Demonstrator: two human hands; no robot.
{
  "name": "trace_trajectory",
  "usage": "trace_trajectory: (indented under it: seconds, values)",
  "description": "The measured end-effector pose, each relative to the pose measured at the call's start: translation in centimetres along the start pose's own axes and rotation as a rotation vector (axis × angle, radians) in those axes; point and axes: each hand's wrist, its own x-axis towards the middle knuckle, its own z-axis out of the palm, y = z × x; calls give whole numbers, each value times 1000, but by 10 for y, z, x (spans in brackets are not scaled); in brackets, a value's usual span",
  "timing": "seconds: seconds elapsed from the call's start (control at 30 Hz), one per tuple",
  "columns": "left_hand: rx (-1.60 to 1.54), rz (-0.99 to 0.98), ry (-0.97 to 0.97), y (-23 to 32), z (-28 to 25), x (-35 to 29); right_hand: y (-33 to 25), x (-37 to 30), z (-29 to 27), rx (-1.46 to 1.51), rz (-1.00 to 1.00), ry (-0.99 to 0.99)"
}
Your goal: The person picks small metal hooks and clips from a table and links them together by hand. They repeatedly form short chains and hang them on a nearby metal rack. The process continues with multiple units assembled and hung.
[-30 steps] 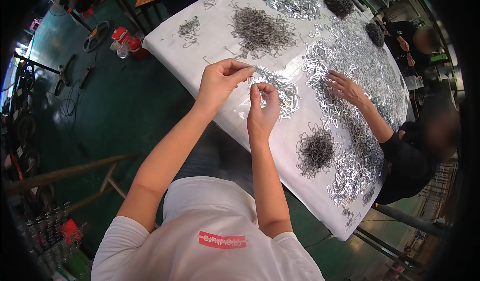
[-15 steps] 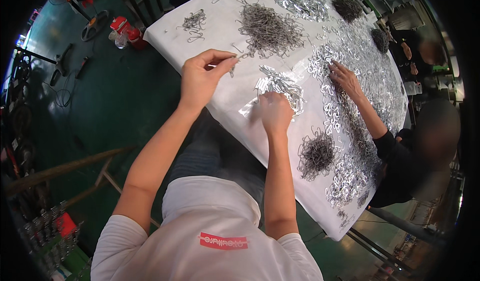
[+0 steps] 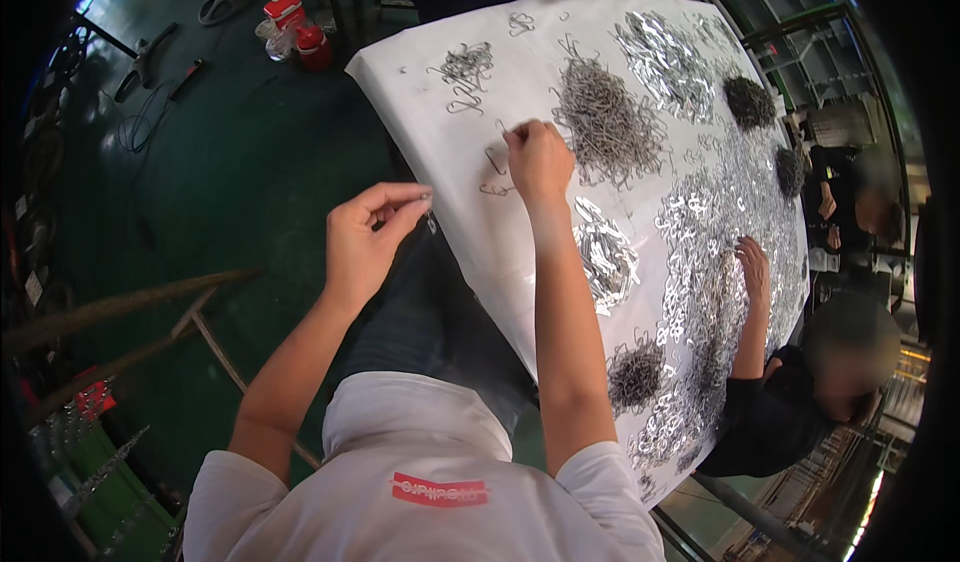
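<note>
My left hand is off the table's near left edge, thumb and fingertips pinched on a small metal piece that hangs below them; its exact shape is too small to tell. Over the white tabletop, my right hand is closed in a pinch, with a thin wire hook showing at its fingertips. Just left of this hand lie loose bent wire hooks. A large heap of grey wire hooks is to its right, and a pile of shiny flat metal pieces sits nearer me.
The white-covered table holds more heaps: dark wire hooks, small hooks and a wide spread of shiny clips. A co-worker's hand reaches into that spread. Red containers stand on the green floor beyond the left edge.
My right hand has moved from the shiny flat pieces to the wire hooks farther away and pinches there. My left hand has drawn back past the table edge. The view has shifted.
</note>
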Motion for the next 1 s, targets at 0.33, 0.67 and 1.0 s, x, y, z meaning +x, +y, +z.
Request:
trace_trajectory:
  seconds: [0.33,0.67,1.0]
  values:
    - [60,-31,-74,-11,-10,-11,-5,5,-5,-312,-29,-398]
    - [35,40,-139,-11,27,-36,9,-87,-54,615,135,-309]
    - [41,85,-339,-3,64,-87,6,-213,-119,1377,368,-158]
